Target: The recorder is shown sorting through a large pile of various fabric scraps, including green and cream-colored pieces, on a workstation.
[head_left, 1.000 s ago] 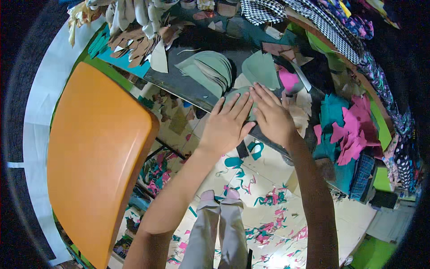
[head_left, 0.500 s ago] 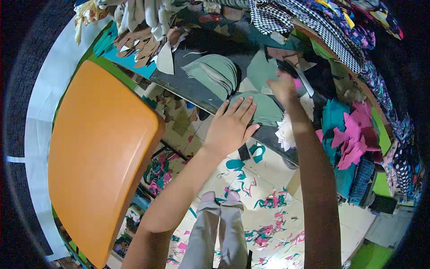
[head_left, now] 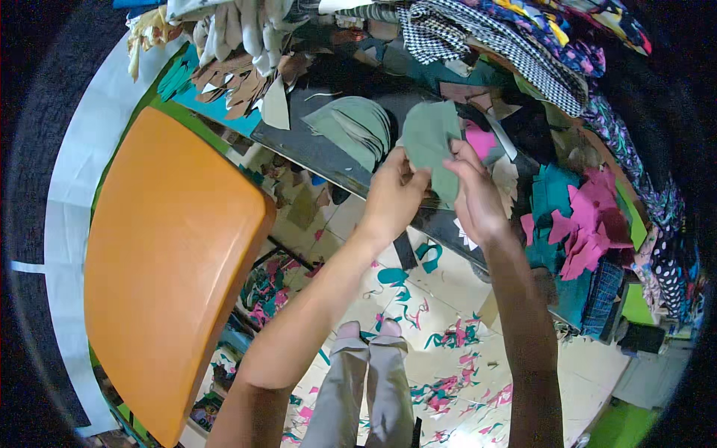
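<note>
A sage-green cut fabric piece [head_left: 431,134] is held up over the near edge of the dark work table [head_left: 314,160]. My left hand [head_left: 396,193] pinches its lower left side, fingers curled. On its right side, my right hand [head_left: 476,190] grips with thumb and fingers. Whether the piece is one layer or more I cannot tell. Just left of it lies a fanned stack of half-round green fabric pieces [head_left: 351,128]. Bright pink fabric [head_left: 479,139] shows behind my right hand. Some white scraps [head_left: 464,234] peek out beneath that hand.
An orange stool seat [head_left: 164,276] fills the left. Teal cloth [head_left: 551,205] and pink cut pieces [head_left: 590,224] are piled at the right. Brown pieces [head_left: 239,82] lie at the far left, checked fabric [head_left: 493,48] at the back. Scraps litter the tiled floor [head_left: 441,299].
My left hand has gone from lying flat on green fabric to pinching a green piece. My right hand has come down and nearer, and both hands now hold that piece raised.
</note>
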A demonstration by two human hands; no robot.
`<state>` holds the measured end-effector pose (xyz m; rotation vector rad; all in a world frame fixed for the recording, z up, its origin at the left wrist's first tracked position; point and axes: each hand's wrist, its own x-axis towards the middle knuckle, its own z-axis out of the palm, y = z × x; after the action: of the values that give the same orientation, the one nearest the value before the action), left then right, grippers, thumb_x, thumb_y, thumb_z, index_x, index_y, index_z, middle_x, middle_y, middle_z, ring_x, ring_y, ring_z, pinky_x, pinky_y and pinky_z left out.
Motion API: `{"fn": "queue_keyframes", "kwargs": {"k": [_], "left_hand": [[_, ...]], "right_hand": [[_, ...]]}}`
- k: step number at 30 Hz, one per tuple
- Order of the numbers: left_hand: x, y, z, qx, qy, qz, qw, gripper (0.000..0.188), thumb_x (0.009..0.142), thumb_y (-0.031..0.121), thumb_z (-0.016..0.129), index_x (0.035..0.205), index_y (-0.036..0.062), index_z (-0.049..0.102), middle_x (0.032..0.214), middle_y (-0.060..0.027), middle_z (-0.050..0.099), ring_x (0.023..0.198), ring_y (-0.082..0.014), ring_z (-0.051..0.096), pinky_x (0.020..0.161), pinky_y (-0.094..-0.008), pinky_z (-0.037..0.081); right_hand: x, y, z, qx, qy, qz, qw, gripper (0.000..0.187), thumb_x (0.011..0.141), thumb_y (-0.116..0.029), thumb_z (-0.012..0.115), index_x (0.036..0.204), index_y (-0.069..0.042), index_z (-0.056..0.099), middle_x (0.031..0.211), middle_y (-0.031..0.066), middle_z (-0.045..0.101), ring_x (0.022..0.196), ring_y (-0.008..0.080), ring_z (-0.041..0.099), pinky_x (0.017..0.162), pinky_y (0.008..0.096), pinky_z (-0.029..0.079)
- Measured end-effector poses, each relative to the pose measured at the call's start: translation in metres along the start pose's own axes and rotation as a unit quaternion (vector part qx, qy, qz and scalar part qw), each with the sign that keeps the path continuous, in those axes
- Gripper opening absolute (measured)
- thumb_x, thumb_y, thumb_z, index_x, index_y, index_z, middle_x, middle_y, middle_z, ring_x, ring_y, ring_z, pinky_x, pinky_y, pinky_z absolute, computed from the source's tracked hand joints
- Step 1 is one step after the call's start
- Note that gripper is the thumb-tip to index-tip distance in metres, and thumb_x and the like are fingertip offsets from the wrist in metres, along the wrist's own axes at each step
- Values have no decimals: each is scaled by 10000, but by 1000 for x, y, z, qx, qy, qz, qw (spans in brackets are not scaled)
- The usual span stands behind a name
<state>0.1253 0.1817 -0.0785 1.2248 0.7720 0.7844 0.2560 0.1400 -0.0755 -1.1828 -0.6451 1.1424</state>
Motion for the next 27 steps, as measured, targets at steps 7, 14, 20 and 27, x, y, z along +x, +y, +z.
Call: {"fn": "queue_keyframes", "kwargs": {"k": [7, 14, 20, 27], "left_hand": [[7, 17, -21, 258, 18, 122, 958, 264, 803, 109, 463, 1044, 10, 511, 751, -150, 576, 659, -219, 533, 625, -323, 430], [4, 4, -23, 394, 53, 100, 912, 259, 779, 112, 576, 1022, 38, 526, 778, -155, 574, 644, -277, 518, 596, -331, 427], [-4, -21, -22, 630, 51, 285, 721, 354, 705, 114, 589, 1052, 68, 536, 1063, -117, 500, 953, -283, 489, 789, -382, 412], [3, -12, -16, 551, 65, 326, 766, 363, 707, 88, 560, 1067, 50, 536, 1089, -92, 522, 975, -264, 505, 808, -366, 406]], "right_hand": [[-3, -54, -5, -235, -103, -98, 962, 374, 765, -167, 587, 1104, -34, 504, 908, 95, 610, 833, 142, 567, 742, 244, 429], [8, -7, -22, -385, -25, -125, 914, 240, 774, -66, 580, 1012, -44, 561, 938, 128, 619, 823, 192, 606, 678, 290, 470], [20, 20, -32, -598, -21, -364, 714, 226, 762, -2, 530, 983, -32, 564, 822, 100, 591, 682, 213, 573, 608, 290, 451], [76, 19, -40, -649, 108, -236, 715, 286, 731, -170, 598, 934, 21, 535, 842, 183, 609, 780, 351, 592, 704, 415, 474]]}}
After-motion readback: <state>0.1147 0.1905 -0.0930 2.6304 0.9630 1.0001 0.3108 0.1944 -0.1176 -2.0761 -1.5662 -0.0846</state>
